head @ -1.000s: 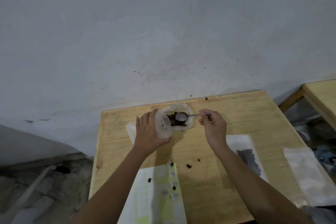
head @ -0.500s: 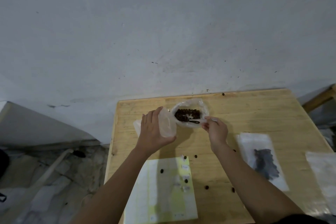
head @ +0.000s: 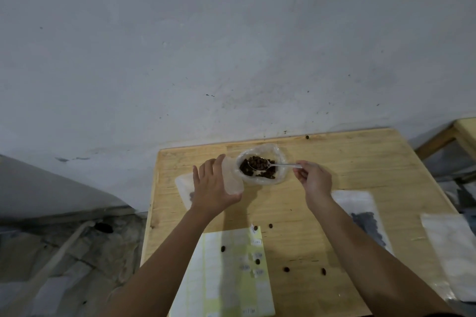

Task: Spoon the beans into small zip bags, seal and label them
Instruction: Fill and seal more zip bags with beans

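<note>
Spoon (head: 260,163) over beans (head: 257,170); label sheet (head: 226,273) nearer the person.

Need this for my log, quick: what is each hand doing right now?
Left hand: closed, holding the small zip bag.
Right hand: closed, pinching the spoon by its handle.

My bare left arm (head: 167,252) and right arm (head: 373,252) reach up from the bottom edge toward the middle of the frame. My left hand (head: 213,185), back upward, grips a small bag (head: 233,180). Right of centre, my right hand (head: 315,180) pinches a spoon (head: 283,165) by its handle.
</note>
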